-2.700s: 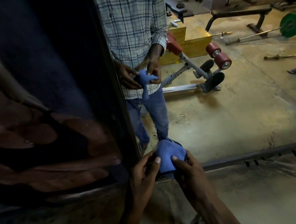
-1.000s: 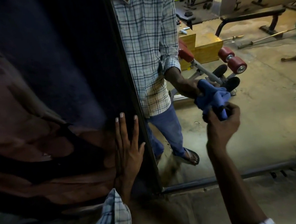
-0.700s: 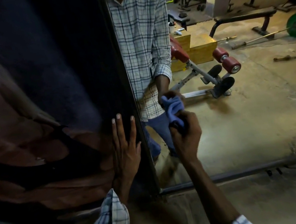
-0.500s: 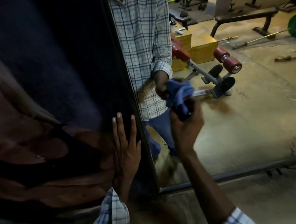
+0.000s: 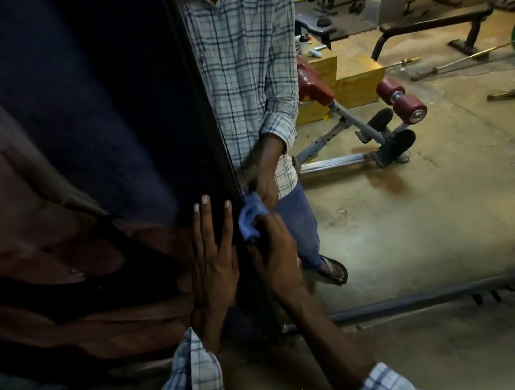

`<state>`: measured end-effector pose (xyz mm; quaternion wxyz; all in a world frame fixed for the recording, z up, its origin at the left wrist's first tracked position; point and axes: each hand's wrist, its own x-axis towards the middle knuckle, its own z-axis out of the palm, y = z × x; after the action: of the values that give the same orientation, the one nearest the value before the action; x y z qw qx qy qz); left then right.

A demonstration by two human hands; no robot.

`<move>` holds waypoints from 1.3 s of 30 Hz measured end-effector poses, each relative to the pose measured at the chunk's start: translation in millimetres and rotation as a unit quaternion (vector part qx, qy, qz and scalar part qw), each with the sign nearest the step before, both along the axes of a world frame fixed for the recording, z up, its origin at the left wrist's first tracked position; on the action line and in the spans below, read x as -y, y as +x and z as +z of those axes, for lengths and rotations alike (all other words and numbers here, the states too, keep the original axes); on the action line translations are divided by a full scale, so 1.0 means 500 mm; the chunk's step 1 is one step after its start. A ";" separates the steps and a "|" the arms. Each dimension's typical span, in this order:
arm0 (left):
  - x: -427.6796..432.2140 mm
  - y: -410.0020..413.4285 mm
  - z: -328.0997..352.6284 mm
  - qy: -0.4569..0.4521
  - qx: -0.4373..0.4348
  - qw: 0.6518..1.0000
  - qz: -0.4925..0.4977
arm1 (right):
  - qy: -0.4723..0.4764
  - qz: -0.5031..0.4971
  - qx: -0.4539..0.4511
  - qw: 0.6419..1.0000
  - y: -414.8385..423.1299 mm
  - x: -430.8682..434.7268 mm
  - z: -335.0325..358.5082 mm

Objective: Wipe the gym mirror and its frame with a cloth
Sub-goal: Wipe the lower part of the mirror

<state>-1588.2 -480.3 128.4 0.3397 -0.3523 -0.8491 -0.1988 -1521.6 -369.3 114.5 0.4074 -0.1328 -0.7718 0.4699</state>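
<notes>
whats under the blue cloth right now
The blue cloth, gripped by the right hand, sits where the dark frame meets the mirror glass. The strip it covers is hidden.

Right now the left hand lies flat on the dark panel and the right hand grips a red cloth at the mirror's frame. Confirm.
Wrong colour: the cloth is blue, not red. The head view shows the right hand gripping it at the mirror's frame, the left hand flat on the dark panel.
</notes>
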 end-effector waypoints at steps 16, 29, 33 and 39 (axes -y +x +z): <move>-0.017 0.040 0.026 0.008 0.027 0.999 -0.016 | -0.235 -0.093 0.004 0.967 -0.003 -0.027 0.057; -0.081 0.072 0.036 0.032 0.022 0.997 -0.059 | -0.268 -0.211 -0.089 0.936 0.040 -0.139 0.099; -0.098 0.072 0.053 0.058 0.013 0.996 -0.066 | -0.093 -0.143 -0.111 0.979 0.046 -0.142 0.162; -0.103 0.077 0.040 0.032 0.030 0.997 -0.066 | -0.216 -0.328 -0.168 0.904 0.126 -0.309 0.107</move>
<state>-1549.5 -428.6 148.2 0.3115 -0.3901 -0.8269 -0.2587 -1458.5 -215.0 168.1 0.6231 -0.3821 -0.4848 0.4804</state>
